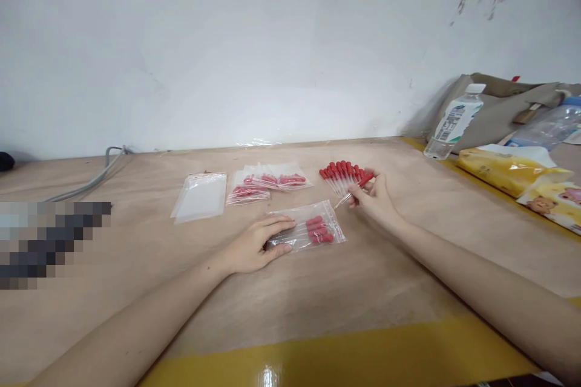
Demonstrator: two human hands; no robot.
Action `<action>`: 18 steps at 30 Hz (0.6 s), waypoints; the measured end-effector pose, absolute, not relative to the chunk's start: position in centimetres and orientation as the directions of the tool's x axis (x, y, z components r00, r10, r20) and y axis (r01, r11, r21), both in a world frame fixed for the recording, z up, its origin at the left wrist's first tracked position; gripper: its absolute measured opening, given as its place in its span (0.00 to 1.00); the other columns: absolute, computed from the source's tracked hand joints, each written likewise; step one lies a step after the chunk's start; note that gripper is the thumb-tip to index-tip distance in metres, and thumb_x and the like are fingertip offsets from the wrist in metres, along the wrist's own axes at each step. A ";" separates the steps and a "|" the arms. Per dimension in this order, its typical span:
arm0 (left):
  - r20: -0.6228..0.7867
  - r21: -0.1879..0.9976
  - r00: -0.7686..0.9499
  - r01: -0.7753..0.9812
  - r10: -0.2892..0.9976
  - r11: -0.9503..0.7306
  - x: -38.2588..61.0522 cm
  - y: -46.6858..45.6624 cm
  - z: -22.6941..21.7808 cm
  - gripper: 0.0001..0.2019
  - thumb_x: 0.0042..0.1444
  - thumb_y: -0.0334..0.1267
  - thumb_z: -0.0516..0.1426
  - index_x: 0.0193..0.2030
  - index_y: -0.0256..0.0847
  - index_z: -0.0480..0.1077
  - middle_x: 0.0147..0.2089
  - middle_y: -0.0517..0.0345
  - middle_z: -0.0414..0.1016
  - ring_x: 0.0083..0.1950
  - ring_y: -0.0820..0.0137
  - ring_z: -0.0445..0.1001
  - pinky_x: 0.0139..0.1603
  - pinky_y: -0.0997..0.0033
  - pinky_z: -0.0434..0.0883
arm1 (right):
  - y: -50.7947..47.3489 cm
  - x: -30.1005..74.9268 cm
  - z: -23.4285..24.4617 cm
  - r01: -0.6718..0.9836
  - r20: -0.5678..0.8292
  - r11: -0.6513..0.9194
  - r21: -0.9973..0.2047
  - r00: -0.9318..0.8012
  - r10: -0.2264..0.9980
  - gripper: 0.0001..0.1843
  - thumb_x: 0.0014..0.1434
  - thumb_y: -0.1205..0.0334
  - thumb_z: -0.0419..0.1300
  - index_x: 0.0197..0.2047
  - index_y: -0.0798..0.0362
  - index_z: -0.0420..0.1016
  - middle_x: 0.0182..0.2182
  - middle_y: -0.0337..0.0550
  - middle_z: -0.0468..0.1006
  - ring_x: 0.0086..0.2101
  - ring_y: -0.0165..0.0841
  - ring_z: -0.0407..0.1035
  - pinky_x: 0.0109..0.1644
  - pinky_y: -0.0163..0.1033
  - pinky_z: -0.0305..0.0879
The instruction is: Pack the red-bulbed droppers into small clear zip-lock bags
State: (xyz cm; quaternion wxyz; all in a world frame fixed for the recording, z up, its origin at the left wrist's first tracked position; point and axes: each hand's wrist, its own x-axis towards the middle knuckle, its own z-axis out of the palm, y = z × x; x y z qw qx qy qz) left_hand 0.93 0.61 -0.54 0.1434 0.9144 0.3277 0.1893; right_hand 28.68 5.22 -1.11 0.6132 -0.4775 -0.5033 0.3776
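Note:
My left hand (258, 246) grips the open end of a clear zip bag (313, 231) lying on the table, with three red-bulbed droppers inside it. My right hand (374, 196) pinches one red-bulbed glass dropper (358, 186), its tip pointing toward the bag. Just behind that hand lies a loose row of several red-bulbed droppers (338, 173).
Filled bags of droppers (267, 184) and a stack of empty zip bags (201, 196) lie farther back. A water bottle (454, 123), a tan bag (503, 106) and yellow packets (512, 172) sit at the right. A grey cable (97, 175) runs at left. The yellow table edge (345, 357) is nearest me.

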 end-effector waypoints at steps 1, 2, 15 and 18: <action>0.252 0.383 0.714 0.547 0.654 -0.745 0.9 0.6 -0.5 0.21 0.59 0.44 0.52 0.59 0.43 0.61 0.59 0.51 0.64 0.60 0.63 0.62 0.60 0.57 0.61 | 5.0 28.3 -1.4 0.003 0.233 0.236 -0.972 0.188 0.954 0.28 0.47 0.57 0.60 0.45 0.47 0.47 0.28 0.31 0.66 0.18 0.25 0.65 0.22 0.34 0.66; 0.251 0.381 0.713 0.549 0.654 -0.744 1.0 0.5 -0.5 0.21 0.59 0.44 0.52 0.58 0.43 0.61 0.59 0.51 0.64 0.60 0.63 0.62 0.60 0.57 0.61 | 4.8 28.0 -1.6 -0.017 0.210 0.216 -0.976 0.166 0.964 0.25 0.49 0.57 0.59 0.44 0.47 0.47 0.27 0.32 0.67 0.19 0.26 0.66 0.24 0.34 0.68; 0.254 0.385 0.702 0.558 0.666 -0.735 1.2 0.3 -0.1 0.23 0.59 0.44 0.52 0.60 0.43 0.57 0.59 0.51 0.64 0.59 0.62 0.63 0.59 0.57 0.62 | 4.0 28.9 -1.9 -0.118 0.008 -0.006 -0.993 -0.121 0.993 0.19 0.43 0.62 0.65 0.38 0.52 0.63 0.28 0.35 0.70 0.24 0.24 0.67 0.31 0.34 0.66; 0.250 0.378 0.698 0.567 0.671 -0.731 1.2 0.3 0.0 0.23 0.59 0.43 0.52 0.60 0.41 0.58 0.59 0.50 0.64 0.59 0.62 0.63 0.59 0.58 0.62 | 4.0 29.2 -1.7 -0.044 0.002 -0.005 -0.999 -0.146 0.989 0.20 0.41 0.59 0.66 0.35 0.52 0.63 0.24 0.32 0.70 0.22 0.24 0.65 0.27 0.32 0.64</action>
